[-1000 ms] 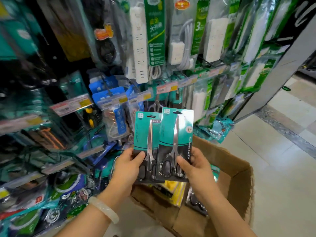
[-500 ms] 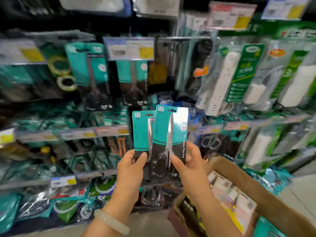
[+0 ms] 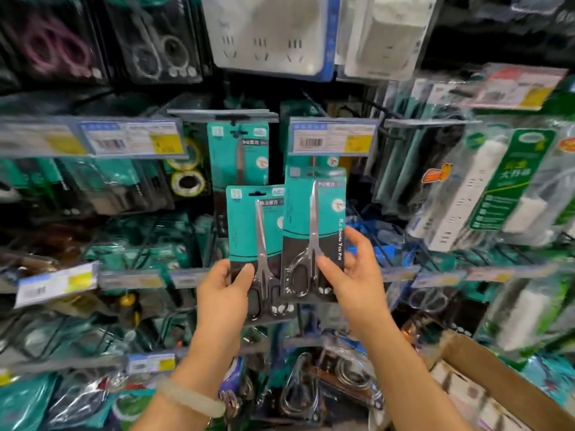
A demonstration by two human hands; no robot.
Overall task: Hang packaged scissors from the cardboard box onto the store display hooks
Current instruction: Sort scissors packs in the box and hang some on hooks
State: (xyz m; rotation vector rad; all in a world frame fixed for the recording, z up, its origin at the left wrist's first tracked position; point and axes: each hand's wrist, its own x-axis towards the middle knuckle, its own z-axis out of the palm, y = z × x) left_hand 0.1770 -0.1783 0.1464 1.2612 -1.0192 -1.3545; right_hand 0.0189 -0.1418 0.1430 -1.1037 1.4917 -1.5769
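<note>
Both hands hold packaged scissors upright before the display rack: the left hand [image 3: 225, 287] grips the lower left edge of one teal card [image 3: 253, 231], while the right hand [image 3: 354, 275] pinches a second card [image 3: 314, 225], overlapping the first. Behind them, another scissors pack [image 3: 238, 157] hangs from a hook. A cardboard box [image 3: 485, 365] sits at lower right.

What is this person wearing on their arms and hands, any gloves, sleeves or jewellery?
No gloves and no sleeves in view: both forearms are bare. The left hand has a pale, smooth, rounded bangle at the wrist. The right hand shows no ring, watch or band.
</note>
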